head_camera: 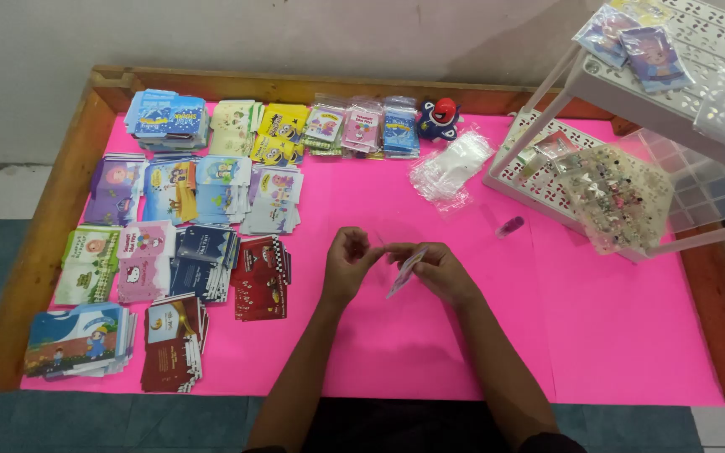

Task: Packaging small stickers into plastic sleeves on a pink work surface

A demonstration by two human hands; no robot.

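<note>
Head view over a pink paper-covered wooden table. At centre, the left hand and the right hand met above the pink sheet, fingertips almost touching. The right hand pinched a small flat clear-sleeved card, which tilted down toward 7 o'clock; the left hand's fingertips were pinched on what looked like the sleeve's thin clear edge, though that contact was hard to make out. From 9 to 11 o'clock lay rows of stacked colourful printed envelopes. At 12 o'clock sat a blue-and-red toy figure, with a heap of clear plastic sleeves just beside it. At 2 o'clock stood a white perforated plastic rack.
</note>
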